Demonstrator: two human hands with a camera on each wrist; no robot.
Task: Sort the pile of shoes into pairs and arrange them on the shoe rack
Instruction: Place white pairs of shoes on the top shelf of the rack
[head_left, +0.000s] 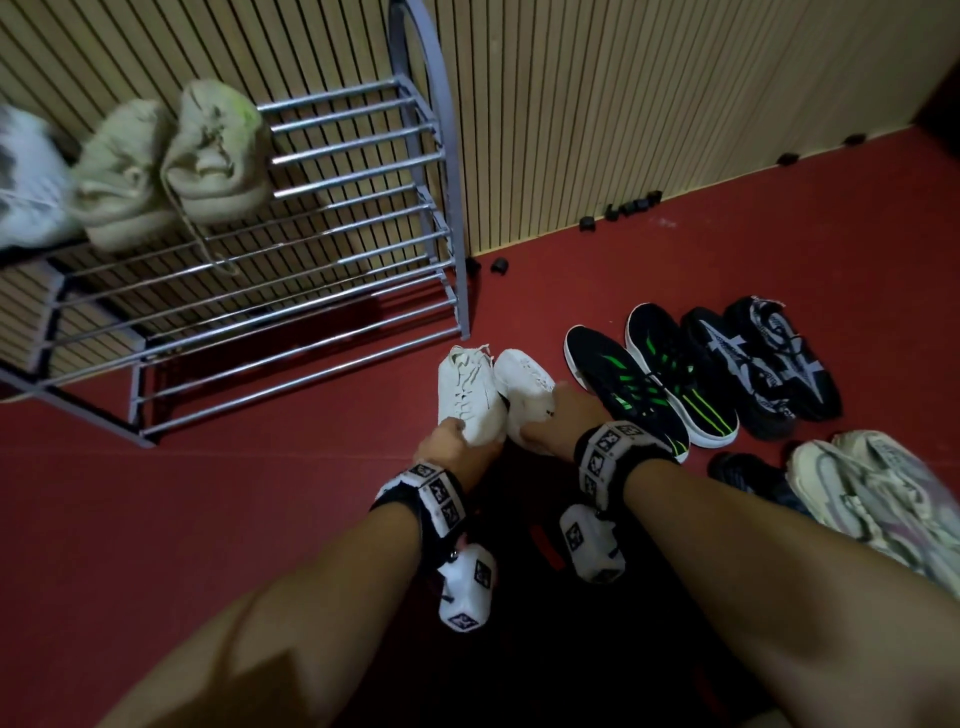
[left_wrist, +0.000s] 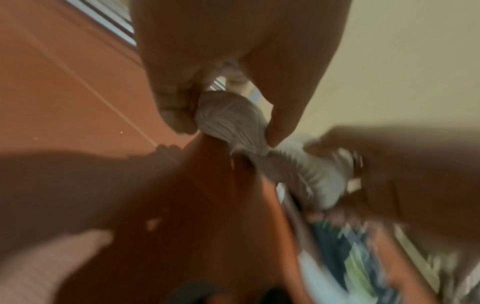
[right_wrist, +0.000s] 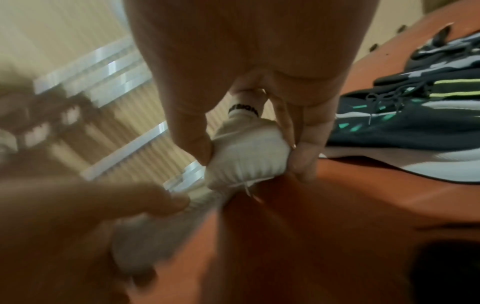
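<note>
Two white sneakers sit side by side just right of the metal shoe rack (head_left: 363, 156). My left hand (head_left: 441, 441) grips the heel of the left white sneaker (head_left: 467, 389), shown close in the left wrist view (left_wrist: 228, 119) between thumb and fingers. My right hand (head_left: 556, 421) grips the heel of the right white sneaker (head_left: 524, 395); the right wrist view shows that heel (right_wrist: 246, 152) pinched, a black pull tab above it. Whether the sneakers rest on the floor or hang just above it, I cannot tell. On the rack's top shelf stands a beige pair (head_left: 171, 166).
On the red floor to the right lie a black pair with green stripes (head_left: 649, 384) and a black-and-grey pair (head_left: 758, 364). A pale grey-and-lilac pair (head_left: 872, 499) and a black shoe (head_left: 743, 473) lie nearer. A white shoe (head_left: 26, 182) sits at the rack's far left. Slatted wall behind.
</note>
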